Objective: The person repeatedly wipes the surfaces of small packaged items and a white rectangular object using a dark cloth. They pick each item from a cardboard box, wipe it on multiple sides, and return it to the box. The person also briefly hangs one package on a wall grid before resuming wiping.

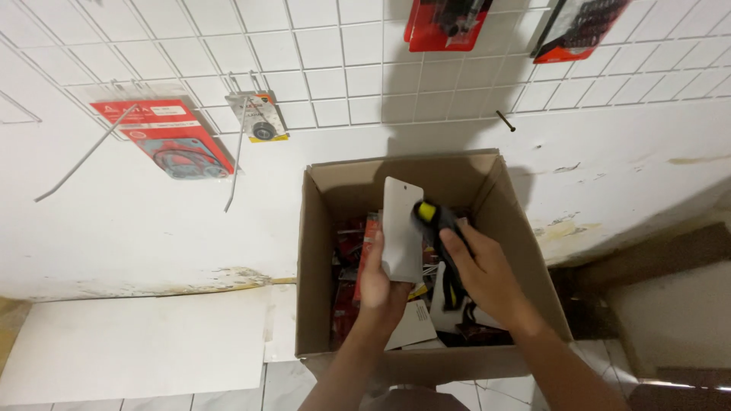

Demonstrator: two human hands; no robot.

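Note:
An open cardboard box (316, 251) stands against the white wall, filled with several red and black packaged tools. Above it my left hand (378, 283) grips a white backing card (401, 228) by its lower edge, the blank side facing me. My right hand (481, 275) holds a black and yellow tool (440, 228) just to the right of the card, touching it. Both hands are over the middle of the box.
A white wire grid (320, 53) covers the upper wall with hooks and hanging packages: a red one (171, 137) at left, a small one (259, 118), two red and black ones (445, 23) at top. A white sheet (137, 346) lies at the lower left.

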